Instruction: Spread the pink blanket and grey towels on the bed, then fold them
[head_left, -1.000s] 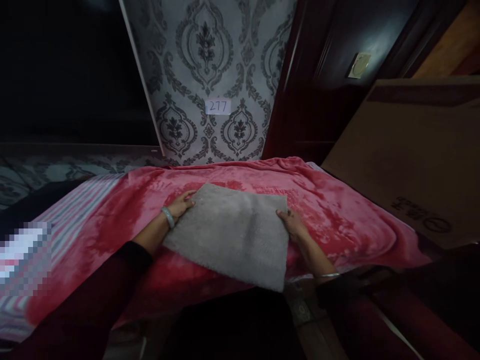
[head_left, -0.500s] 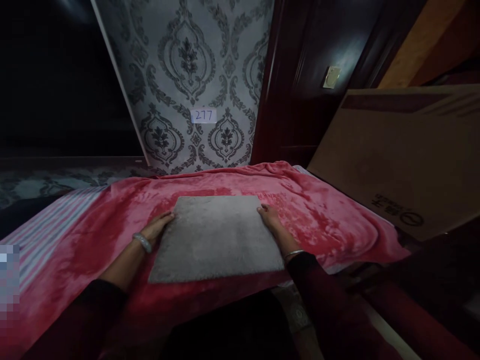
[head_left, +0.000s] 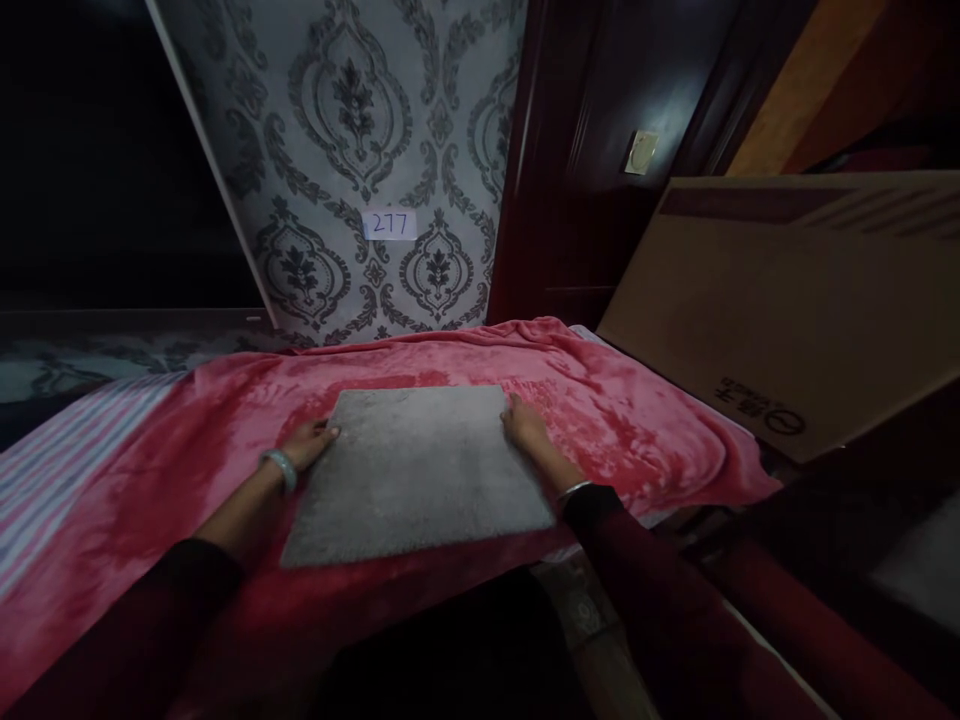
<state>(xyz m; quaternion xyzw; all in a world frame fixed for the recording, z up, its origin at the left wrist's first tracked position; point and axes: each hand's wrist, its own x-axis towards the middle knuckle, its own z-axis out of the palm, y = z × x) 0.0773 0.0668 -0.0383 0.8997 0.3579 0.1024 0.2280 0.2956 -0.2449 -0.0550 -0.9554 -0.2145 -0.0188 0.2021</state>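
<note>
A grey, short-piled rectangular mat [head_left: 420,475] lies flat over a red plush blanket [head_left: 247,440]. At its left side edge, my left hand [head_left: 309,444] has the thumb on top and the fingers curled at the rim, partly out of sight. My right hand [head_left: 523,425] holds the opposite edge near the far right corner, with fingertips at the border and some fingers hidden. A pale bangle [head_left: 280,470] circles my left wrist, and a thin silver one [head_left: 574,489] my right.
A large cardboard box [head_left: 795,300] stands on the right. Behind the blanket is a patterned wall with a paper label [head_left: 389,224] reading 277. A dark screen [head_left: 112,160] is at the left, and a striped cloth [head_left: 71,465] shows beside the blanket.
The whole view has shifted, so the scene sits further left. Both hands stay at the mat's side edges, with the right hand's fingers slightly repositioned near the far corner.
</note>
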